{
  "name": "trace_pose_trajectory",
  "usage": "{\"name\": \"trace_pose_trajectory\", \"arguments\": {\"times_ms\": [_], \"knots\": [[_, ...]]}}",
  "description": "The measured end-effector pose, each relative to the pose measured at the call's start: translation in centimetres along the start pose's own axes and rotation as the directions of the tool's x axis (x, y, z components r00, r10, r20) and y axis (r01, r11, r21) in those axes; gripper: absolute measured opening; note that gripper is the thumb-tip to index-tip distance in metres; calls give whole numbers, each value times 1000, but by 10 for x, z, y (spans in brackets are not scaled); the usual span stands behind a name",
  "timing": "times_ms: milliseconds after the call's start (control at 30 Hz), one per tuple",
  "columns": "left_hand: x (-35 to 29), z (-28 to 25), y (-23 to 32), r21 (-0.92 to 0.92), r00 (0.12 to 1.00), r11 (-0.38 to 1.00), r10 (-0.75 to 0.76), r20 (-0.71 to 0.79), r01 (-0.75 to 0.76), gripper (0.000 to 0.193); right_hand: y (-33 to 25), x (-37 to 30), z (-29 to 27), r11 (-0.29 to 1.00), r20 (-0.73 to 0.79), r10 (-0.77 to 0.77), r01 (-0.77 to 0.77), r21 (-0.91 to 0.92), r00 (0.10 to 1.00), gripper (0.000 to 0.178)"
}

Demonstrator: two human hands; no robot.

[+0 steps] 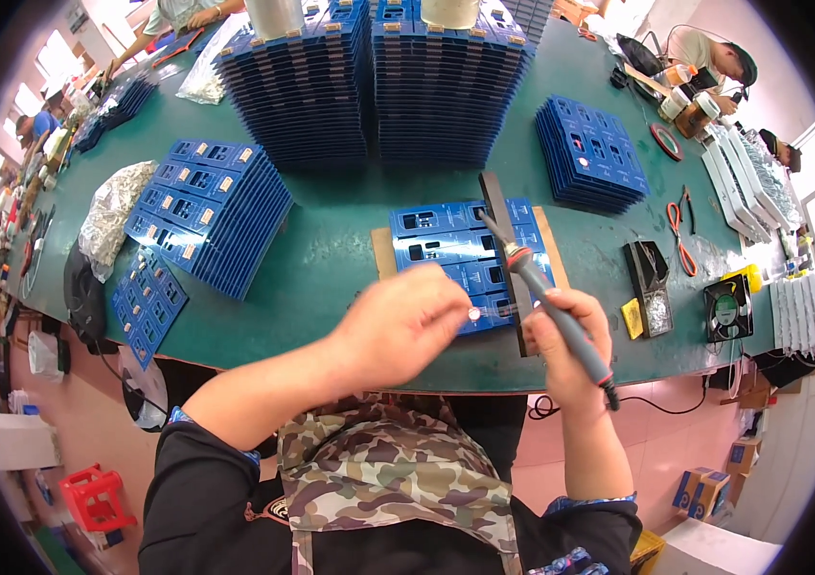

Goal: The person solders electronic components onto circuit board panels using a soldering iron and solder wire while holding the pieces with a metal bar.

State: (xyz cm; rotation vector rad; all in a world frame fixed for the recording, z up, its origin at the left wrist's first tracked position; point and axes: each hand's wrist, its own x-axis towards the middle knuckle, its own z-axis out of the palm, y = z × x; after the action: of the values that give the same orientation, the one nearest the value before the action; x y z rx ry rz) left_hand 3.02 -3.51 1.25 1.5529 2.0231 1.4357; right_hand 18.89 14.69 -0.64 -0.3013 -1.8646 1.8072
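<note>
My right hand is wrapped round the grey handle of a soldering iron, whose tip points up and left over a blue circuit board panel. A long dark bar lies across the panel, its near end beside my right fingers. In a pinch at the panel's near edge, my left hand has a small round pale part at its fingertips. Thin strands run from that part toward the bar. Under the panel, a brown board shows at both sides.
Tall stacks of blue panels stand at the back, with a lower stack to the left and another to the right. Right of the work lie a black parts box, red-handled pliers and a small fan. Other people work around the table.
</note>
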Motion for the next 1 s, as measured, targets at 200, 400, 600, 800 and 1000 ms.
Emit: {"name": "trace_pose_trajectory", "arguments": {"times_ms": [200,400,600,800,1000], "knots": [[25,-34,-32,292,991,947,-123,-52,133,10,-6,21,-30,975,6,-90,89,-204,996,31],[41,-27,-42,442,987,887,-161,28,132,16,5,29,-29,961,-62,-16,-2,-277,998,19],[51,-27,-41,511,969,845,-233,85,158,18,7,36,-28,945,-12,-86,78,-317,996,19],[55,-24,-43,523,964,837,-247,103,159,18,13,39,-29,943,22,-101,103,-318,995,19],[55,-21,-45,519,960,840,-253,120,156,17,12,40,-31,922,85,-139,160,-353,987,18]]}}
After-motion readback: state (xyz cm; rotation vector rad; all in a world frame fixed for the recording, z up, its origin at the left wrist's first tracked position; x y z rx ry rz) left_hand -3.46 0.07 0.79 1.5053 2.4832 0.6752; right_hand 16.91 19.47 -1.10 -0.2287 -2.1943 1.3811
